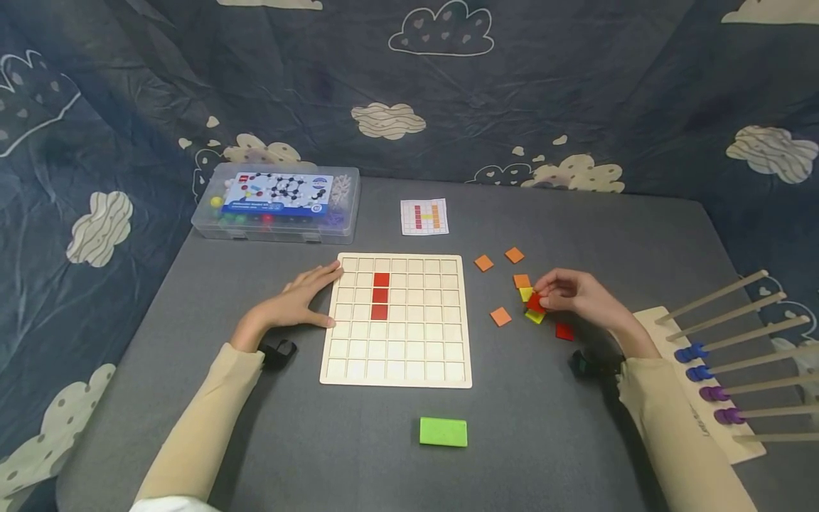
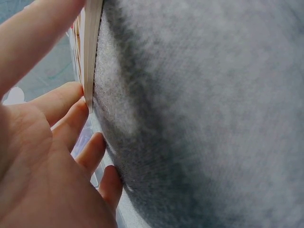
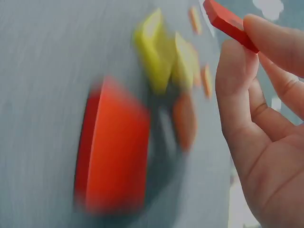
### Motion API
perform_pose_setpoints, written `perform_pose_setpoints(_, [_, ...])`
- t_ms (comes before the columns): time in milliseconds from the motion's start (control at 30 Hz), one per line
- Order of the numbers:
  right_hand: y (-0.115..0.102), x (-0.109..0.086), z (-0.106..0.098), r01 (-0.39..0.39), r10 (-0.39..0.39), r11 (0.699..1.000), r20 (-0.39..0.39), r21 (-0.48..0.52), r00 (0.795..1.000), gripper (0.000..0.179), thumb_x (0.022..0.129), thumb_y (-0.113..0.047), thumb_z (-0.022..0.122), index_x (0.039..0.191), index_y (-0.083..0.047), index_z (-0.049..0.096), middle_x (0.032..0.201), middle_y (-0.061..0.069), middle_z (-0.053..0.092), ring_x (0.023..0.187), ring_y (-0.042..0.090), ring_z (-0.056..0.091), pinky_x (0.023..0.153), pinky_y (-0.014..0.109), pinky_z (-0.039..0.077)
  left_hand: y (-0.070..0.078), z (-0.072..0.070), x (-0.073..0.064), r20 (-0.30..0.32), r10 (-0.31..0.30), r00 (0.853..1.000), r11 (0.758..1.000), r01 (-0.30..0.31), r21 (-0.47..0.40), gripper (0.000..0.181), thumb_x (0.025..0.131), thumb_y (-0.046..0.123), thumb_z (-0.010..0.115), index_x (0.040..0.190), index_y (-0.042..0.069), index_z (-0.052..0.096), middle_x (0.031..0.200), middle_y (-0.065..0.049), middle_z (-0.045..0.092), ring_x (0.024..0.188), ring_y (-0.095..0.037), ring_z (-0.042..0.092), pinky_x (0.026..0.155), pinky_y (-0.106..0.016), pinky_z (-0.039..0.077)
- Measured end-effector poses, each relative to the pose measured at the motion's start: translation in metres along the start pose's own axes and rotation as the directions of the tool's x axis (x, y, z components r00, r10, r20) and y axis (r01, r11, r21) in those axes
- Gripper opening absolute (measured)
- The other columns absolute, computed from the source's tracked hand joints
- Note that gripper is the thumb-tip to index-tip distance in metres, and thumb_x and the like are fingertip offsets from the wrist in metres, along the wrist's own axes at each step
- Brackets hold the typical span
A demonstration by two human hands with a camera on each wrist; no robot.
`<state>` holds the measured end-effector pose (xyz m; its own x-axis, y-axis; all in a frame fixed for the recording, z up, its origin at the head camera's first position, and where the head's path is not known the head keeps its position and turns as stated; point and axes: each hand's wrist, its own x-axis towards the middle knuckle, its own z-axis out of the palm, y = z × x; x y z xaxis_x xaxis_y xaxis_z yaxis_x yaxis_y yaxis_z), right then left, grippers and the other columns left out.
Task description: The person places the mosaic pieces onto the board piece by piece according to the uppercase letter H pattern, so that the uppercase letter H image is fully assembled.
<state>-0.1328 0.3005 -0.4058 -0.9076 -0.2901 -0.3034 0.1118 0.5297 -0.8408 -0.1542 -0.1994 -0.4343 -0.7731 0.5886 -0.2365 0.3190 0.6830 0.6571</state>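
Observation:
My right hand [image 1: 584, 299] pinches a red square tile [image 3: 227, 23] between thumb and fingertips, raised above the table. Beneath it lie yellow tiles [image 1: 534, 316] and an orange tile [image 1: 521, 281]; another red tile [image 1: 564, 331] is nearer to me. The fingertips and thumb of my left hand [image 1: 291, 302] touch the left edge of a wooden grid board [image 1: 409, 352], fingers spread and fairly straight. In the left wrist view, the board's edge [image 2: 89, 52] meets the fingertips. Three red tiles [image 1: 380, 296] fill a short column of the grid.
Loose orange tiles [image 1: 501, 316] lie right of the board. Behind it is a pattern card [image 1: 425, 217]; a clear plastic case [image 1: 275, 203] stands back left. A green block [image 1: 443, 432] lies in front. At the right is a wooden peg stand [image 1: 742, 441] with blue and purple beads.

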Motion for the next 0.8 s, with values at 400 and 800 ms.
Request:
perform_pose_setpoints(400, [-0.054,0.052,0.082,0.172,-0.193,0.978,0.197,0.119,0.961,0.016,0.086,0.006,0.062,0.102,0.007,0.062,0.091,0.015,0.062,0.076,0.018,0.059,0.072,0.028,0.051,0.001,-0.001,0.000,-0.001,-0.002,1.000,1.000,0.002,0.003,0.093,0.083,0.033,0.075,0.153,0.005,0.019,0.159,-0.016,0.007,0.142,-0.041,0.004,0.104,-0.066,0.005])
perform_pose_setpoints(800, [-0.104,0.085,0.162,0.273,-0.273,0.960,0.372,0.054,0.887,0.013,0.080,0.010,0.064,0.091,0.003,0.066,0.081,0.012,0.064,0.071,0.013,0.057,0.068,0.024,0.046,0.002,-0.001,0.000,-0.006,-0.003,1.000,1.000,0.003,-0.001,0.093,0.082,0.033,0.075,0.152,0.006,0.021,0.159,-0.015,0.008,0.141,-0.041,0.005,0.104,-0.066,0.005])
